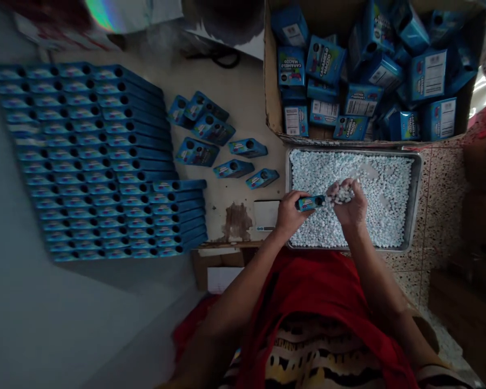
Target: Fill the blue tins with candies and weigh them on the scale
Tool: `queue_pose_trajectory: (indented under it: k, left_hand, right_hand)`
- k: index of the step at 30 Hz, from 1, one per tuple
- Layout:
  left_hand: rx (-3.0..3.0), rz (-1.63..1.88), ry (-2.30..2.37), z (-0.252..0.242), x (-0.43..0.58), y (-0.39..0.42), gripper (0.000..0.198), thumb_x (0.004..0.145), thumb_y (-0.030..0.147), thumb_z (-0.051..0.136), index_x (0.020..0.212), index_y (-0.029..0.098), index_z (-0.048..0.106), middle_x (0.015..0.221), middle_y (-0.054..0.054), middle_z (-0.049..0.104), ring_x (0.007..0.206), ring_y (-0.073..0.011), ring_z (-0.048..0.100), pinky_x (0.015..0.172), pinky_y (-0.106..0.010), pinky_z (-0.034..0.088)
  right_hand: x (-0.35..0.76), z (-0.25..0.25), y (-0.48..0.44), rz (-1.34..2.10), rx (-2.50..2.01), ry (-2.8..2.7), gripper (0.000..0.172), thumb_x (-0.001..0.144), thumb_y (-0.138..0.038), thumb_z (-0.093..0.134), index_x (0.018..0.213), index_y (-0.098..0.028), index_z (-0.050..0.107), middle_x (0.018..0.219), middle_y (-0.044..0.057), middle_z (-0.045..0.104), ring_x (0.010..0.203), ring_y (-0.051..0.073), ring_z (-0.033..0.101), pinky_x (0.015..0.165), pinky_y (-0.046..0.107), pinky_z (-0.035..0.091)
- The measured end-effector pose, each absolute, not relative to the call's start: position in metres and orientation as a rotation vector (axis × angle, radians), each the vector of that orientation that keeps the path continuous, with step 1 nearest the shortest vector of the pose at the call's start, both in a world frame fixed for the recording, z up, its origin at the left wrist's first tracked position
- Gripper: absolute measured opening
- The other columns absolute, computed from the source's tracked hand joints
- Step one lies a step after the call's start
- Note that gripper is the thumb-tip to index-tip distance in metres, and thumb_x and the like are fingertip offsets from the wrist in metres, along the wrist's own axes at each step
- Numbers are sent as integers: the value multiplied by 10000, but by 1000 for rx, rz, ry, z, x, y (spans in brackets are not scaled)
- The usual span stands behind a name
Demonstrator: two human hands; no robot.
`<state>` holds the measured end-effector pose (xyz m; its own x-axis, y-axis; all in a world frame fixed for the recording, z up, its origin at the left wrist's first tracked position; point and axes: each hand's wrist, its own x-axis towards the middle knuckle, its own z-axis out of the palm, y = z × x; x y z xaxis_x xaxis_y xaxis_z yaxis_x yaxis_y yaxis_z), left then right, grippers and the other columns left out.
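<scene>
A red cloth (308,302) over the person's lap lies closest, soft and creased, with both bare forearms reaching out over it.

The largest thing beyond is the spread of flat blue packs (93,162), laid in overlapping rows on the pale table, each of printed card with a round hole near one end; these look unfilled. Next is the cardboard carton (272,108), brown and rough-edged, heaped with closed boxes (324,59) lying at all angles, so a good share seems done. Just below it sits the metal tray (416,205), shallow and rectangular, covered by small white and pale blue pellets (380,183), still a thick layer. Several opened-up boxes (234,168) lie loose between the rows and the tray.

Over the tray, the left hand (289,213) is closed around a small blue box (311,202), held level. The right hand (350,205) is cupped around a clutch of pellets at the box's open end.
</scene>
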<state>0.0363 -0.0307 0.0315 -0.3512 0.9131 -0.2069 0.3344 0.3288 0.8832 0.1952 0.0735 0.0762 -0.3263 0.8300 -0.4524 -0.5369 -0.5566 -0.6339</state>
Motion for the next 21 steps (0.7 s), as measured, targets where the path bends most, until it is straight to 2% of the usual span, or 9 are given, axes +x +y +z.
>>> queue_pose_trajectory:
  k: [5,8,11,13,16,18,21]
  left_hand:
    - [1195,893,1913,39,38,-27,393,719,199,943,1054,218,739,1051,-54,759,1032,-270,712,921,-377,549]
    - [1248,859,1937,41,39,-24,387,703,185,950,1027,220,741,1042,-57,753,1046,-287,698,942,-395,536]
    - [1246,893,1899,40,38,-21,395,676,159,949,1010,233,752,1037,-52,751,1049,-292,693,958,-399,529]
    - [1172,954,1842,36,36,-20,392,675,125,917,1014,237,758,1047,-44,755,1051,-280,700,963,-387,533]
    - [971,1051,1720,26,32,-19,376,694,115,847,1039,232,755,1087,-32,770,1051,-249,723,964,-366,549]
    - [888,1069,1621,20,32,-17,365,694,152,842,1040,225,757,1110,-35,782,1070,-241,734,988,-366,553]
    - [817,1083,1533,21,29,-13,384,679,225,876,1044,216,759,1150,-57,796,1121,-250,737,1030,-382,555]
  right_hand:
    - [165,79,56,1804,-1034,-711,462,835,-447,760,527,-236,487,685,24,591,729,169,549,718,317,472]
    - [163,69,60,1776,-1072,-539,513,828,-421,709,520,-246,338,609,-6,476,665,158,493,708,321,476]
    - [179,59,69,1778,-1100,-331,502,838,-463,670,576,-255,295,584,-41,388,607,146,470,691,316,500]
    - [199,50,72,1743,-1224,-352,489,834,-528,677,617,-263,328,606,-43,439,652,157,548,734,326,539]
    - [235,38,65,1657,-1558,-634,447,820,-648,689,713,-263,487,755,0,636,838,200,669,827,371,581]
    - [258,34,56,1516,-1779,-1039,454,796,-690,722,858,-250,631,938,51,727,971,244,688,904,429,583]
    - [285,38,43,1226,-1887,-1715,529,792,-714,740,1008,-231,748,1183,150,743,1164,345,671,1048,547,531]
